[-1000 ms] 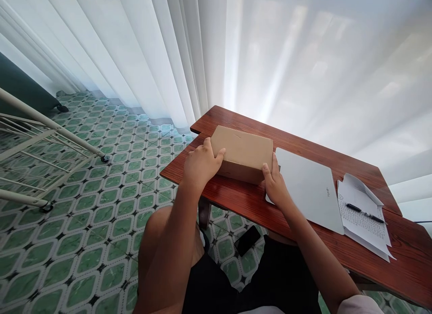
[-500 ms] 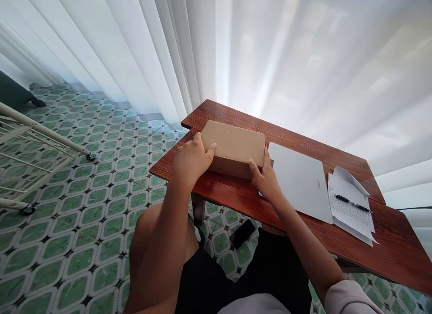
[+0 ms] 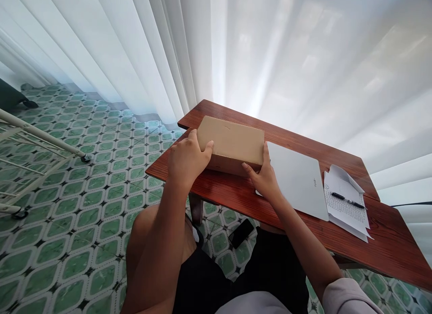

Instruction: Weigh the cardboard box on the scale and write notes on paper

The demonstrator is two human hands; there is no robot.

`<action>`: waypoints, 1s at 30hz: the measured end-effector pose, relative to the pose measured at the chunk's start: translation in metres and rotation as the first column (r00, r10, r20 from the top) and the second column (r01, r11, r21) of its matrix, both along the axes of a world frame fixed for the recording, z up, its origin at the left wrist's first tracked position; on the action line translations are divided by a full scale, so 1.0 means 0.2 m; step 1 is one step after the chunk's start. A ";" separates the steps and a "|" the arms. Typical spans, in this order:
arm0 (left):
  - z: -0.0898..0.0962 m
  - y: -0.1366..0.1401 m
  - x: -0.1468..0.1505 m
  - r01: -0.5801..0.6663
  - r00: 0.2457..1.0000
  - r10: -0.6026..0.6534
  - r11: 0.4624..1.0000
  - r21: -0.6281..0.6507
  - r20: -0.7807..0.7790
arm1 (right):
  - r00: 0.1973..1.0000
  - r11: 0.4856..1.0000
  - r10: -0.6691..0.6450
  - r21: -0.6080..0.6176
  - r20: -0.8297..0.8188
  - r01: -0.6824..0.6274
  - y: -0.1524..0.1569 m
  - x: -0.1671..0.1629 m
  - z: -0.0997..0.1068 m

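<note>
A closed brown cardboard box (image 3: 232,141) is held between my two hands over the left part of the red-brown wooden table (image 3: 232,186). My left hand (image 3: 189,159) grips its left end, with the thumb along the near top edge. At the right end, my right hand (image 3: 265,174) has its fingers against the side and its thumb on the front face. Whether the box rests on the table or is slightly raised, I cannot tell. Just right of it lies a closed silver laptop (image 3: 297,181).
Written paper sheets (image 3: 347,210) with a black pen (image 3: 347,200) on them lie right of the laptop. A black phone (image 3: 240,233) is on the green tiled floor below the table. A white wheeled rack (image 3: 40,133) stands at left, and white curtains (image 3: 286,57) hang behind.
The box sits slightly higher and looks a little tilted toward me, with both hands still on its ends. The whole view has shifted slightly.
</note>
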State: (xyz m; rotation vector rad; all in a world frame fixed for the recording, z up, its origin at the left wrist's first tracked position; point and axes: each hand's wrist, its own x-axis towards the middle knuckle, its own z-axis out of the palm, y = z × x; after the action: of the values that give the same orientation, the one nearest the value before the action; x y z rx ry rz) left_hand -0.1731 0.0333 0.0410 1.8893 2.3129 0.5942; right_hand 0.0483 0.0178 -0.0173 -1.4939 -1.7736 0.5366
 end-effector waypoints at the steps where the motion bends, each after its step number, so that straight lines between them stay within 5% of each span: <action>1: 0.00 0.00 0.00 -0.003 1.000 0.003 1.000 0.023 -0.001 | 1.000 0.999 -0.017 -0.043 -0.024 0.016 -0.01 0.00 0.01; 4: 0.01 -0.01 0.02 -0.003 1.000 0.004 0.996 0.089 -0.005 | 0.996 0.995 -0.045 -0.094 -0.081 0.038 -0.02 0.00 0.05; 13: 0.04 -0.03 0.11 0.026 0.999 -0.031 0.986 0.162 0.028 | 0.984 0.999 -0.034 0.031 -0.176 0.040 -0.05 0.11 0.07; 30: 0.04 -0.06 0.35 0.165 0.977 -0.194 0.951 0.263 0.088 | 0.982 0.975 -0.140 0.154 -0.129 0.159 -0.14 0.39 0.12</action>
State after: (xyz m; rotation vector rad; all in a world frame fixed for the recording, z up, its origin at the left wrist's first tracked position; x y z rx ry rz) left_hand -0.1025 0.0214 0.0483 2.0833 2.0488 0.9876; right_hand 0.1258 -0.0111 0.0059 -1.4376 -1.5609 0.3851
